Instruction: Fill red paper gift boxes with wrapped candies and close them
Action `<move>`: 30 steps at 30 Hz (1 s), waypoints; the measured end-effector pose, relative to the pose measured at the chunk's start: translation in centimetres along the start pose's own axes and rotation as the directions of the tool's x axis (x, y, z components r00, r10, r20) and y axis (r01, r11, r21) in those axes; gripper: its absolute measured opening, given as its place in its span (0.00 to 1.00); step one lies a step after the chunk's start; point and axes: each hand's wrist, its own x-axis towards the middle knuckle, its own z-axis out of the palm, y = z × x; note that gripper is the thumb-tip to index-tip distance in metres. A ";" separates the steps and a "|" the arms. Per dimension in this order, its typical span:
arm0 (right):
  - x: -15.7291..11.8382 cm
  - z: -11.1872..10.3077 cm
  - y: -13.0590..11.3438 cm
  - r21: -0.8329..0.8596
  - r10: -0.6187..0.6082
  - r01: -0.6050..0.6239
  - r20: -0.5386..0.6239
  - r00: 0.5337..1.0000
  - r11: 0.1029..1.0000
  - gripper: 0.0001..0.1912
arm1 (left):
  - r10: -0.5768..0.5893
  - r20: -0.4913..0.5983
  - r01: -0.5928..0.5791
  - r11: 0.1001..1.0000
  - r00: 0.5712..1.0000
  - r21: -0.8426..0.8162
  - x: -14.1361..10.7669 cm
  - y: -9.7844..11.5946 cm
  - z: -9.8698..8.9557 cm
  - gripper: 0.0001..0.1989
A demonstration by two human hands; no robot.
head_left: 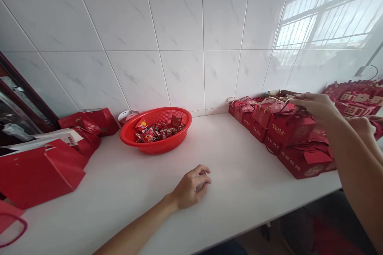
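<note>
My left hand point(191, 186) rests on the white tabletop with its fingers loosely curled and apart, holding nothing. At the right, my right hand point(318, 107) is over the top of a red gift box point(289, 129) in the stack, with its fingers closed at the cord handle. The box is upright on other red boxes; the exact grip is partly hidden by the fingers. Beyond my left hand sits a red plastic basket point(155, 149) with several wrapped candies point(161, 130) in it.
Another person's hand point(363, 129) is at the far right, near more red boxes point(353, 95). Red paper bags point(38, 171) stand along the left side. A tiled wall point(185, 79) closes off the back. The table's front edge point(269, 220) runs below the stack.
</note>
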 end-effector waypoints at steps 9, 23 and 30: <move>-1.0 0.3 -1.9 -0.193 -0.030 0.015 -0.077 0.997 0.981 0.14 | 0.040 -0.019 -0.040 0.999 0.999 -0.003 0.1 -0.2 0.2 0.09; 1.1 -0.4 1.3 -0.697 -0.264 0.217 0.041 0.964 0.684 0.14 | 0.045 -0.002 -0.045 0.999 0.999 -0.019 0.1 -0.3 0.3 0.09; -0.3 0.9 4.1 -0.799 -0.424 0.502 0.349 0.836 0.332 0.29 | 0.049 -0.007 -0.049 0.998 0.999 -0.025 0.1 -0.3 0.2 0.09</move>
